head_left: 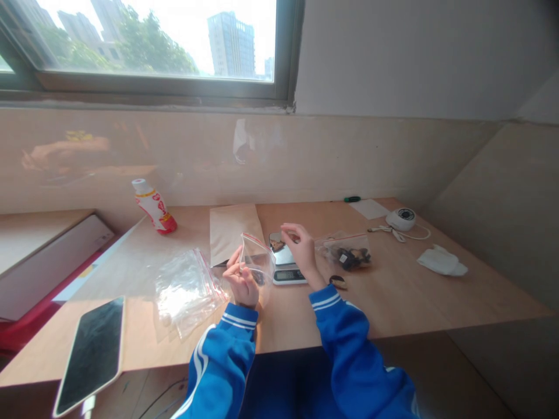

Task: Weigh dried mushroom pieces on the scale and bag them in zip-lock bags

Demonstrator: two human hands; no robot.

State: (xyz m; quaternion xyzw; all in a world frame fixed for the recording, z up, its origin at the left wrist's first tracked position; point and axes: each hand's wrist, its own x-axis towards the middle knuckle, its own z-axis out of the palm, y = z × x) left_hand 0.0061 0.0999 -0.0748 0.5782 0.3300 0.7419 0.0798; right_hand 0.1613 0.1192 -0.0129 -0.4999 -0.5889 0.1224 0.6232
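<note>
While the left hand [243,284] pinches a clear zip-seal bag [258,259] between closed fingers, the right hand [302,250], fingertips nearly together, hangs over a digital scale [286,280], any grasp indeterminable.

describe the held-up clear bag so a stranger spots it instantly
Below the window, two blue sleeves reach over a wooden table. The left hand holds up a clear bag with a red-edged top. Unlike the bags lying to its left, it is raised.

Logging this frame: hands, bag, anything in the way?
Left hand holding clear bag. Right hand raised by scale, contents unclear. Brown pieces on scale. Possible clutter: loose bags beside left hand.
</note>
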